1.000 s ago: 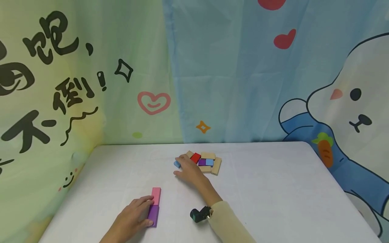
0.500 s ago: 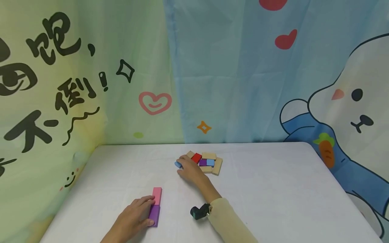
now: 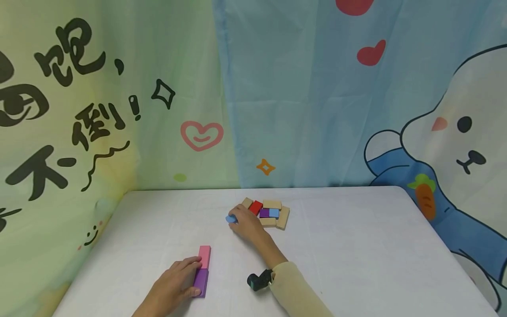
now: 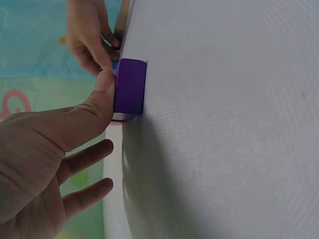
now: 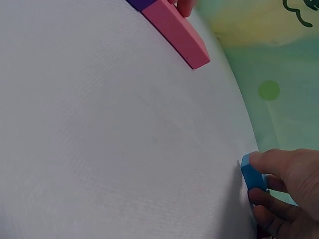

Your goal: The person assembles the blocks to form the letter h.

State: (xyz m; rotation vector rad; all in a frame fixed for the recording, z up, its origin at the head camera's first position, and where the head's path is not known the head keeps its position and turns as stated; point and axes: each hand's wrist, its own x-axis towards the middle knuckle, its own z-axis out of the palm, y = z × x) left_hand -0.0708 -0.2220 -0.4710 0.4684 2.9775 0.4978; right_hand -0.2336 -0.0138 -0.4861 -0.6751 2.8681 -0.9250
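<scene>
"Left of the red block [image 3: 255, 208] I can see the blue block [image 3: 230, 219]. How is it held?"

"Thumb and fingers of the right hand [image 3: 247, 222] pinch it. From my seat I can't tell whether it touches the white table [image 3: 356, 246]."

"And the left hand [image 3: 172, 281]?"

"Well nearer than the red block, and farther left. I see its fingertips on the pink block [image 3: 204, 255] and its thumb on the purple block [image 3: 201, 281], spread wide, gripping neither. Those two lie end to end."

"What's around the red block?"

"One tan block [image 3: 247, 203] just behind it to the left. Rightward, I have a small violet block [image 3: 264, 213] and a light-blue block [image 3: 273, 213] side by side, with longer tan blocks [image 3: 283, 219] on three sides of them."

"Farther out?"

"Nearer than the red block, a black wrist camera [image 3: 259, 280] at a beige sleeve [image 3: 301, 290]; well behind it, a printed curtain [image 3: 269, 88]."
</scene>
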